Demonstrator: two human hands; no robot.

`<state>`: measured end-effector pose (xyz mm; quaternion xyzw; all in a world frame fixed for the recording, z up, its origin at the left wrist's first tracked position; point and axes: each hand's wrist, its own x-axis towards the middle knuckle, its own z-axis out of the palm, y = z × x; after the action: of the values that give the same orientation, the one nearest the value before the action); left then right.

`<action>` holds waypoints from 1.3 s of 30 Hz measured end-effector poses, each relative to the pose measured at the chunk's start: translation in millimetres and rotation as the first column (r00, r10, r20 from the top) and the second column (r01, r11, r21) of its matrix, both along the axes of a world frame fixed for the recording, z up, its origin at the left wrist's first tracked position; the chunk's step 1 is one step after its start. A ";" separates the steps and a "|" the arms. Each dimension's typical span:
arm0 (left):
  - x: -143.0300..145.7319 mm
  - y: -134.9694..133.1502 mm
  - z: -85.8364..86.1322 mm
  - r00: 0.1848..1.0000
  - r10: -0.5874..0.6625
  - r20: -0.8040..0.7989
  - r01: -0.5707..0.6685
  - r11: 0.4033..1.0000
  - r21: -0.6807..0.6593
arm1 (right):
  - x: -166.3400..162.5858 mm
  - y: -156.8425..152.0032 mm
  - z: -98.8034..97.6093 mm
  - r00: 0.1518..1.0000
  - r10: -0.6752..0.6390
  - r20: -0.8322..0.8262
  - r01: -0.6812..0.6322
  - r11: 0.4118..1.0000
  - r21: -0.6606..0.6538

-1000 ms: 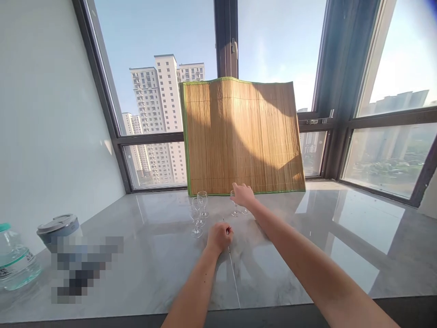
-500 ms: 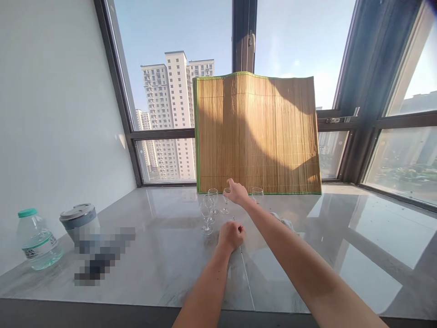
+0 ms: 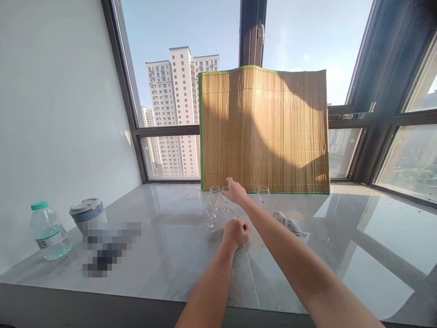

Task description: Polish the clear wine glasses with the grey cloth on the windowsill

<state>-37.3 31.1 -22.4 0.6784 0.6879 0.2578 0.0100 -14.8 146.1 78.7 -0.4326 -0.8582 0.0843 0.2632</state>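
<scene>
My right hand reaches out toward the mat, its fingers closed at the rim of a small stemmed glass that stands upright on the counter. Just left of that glass stand more clear stemmed glasses, overlapping in view, with one nearest me. Another stemmed glass stands apart to the right, its lower part partly hidden by my forearm. My left hand rests on the counter in a loose fist, nearer to me than the glasses, with nothing visible in it.
A bamboo mat with green edging stands against the window behind the glasses. A crumpled grey cloth lies right of my right forearm. At left are a water bottle, a lidded cup and a blurred-out item on the grey counter.
The view has shifted, so most things sit farther right. The glass at my right hand has come slightly closer to the glasses on its left. My left hand stays in a fist.
</scene>
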 end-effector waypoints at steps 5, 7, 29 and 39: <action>2.3 -1.0 2.3 1.000 0.013 0.007 -0.013 1.000 -0.016 | 33.2 2.9 14.7 0.999 0.040 0.011 -0.041 0.971 0.235; 3.4 -2.0 3.7 1.000 0.008 0.017 -0.008 1.000 -0.021 | 54.4 11.2 17.6 0.996 -0.081 -0.025 0.085 0.941 0.329; 2.4 -6.6 6.7 0.999 -0.043 0.032 0.042 0.999 0.018 | 46.1 -22.8 -4.7 0.995 0.026 -0.095 -0.020 0.998 0.061; 2.3 -6.8 9.1 1.000 -0.021 0.023 0.021 1.000 -0.005 | 13.6 -37.1 -20.7 0.981 -0.015 -0.193 0.032 0.996 0.086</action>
<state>-34.9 24.3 -13.3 0.6825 0.6814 0.2635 0.0222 -1.2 108.9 58.0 -0.4203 -0.8264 0.0846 0.3649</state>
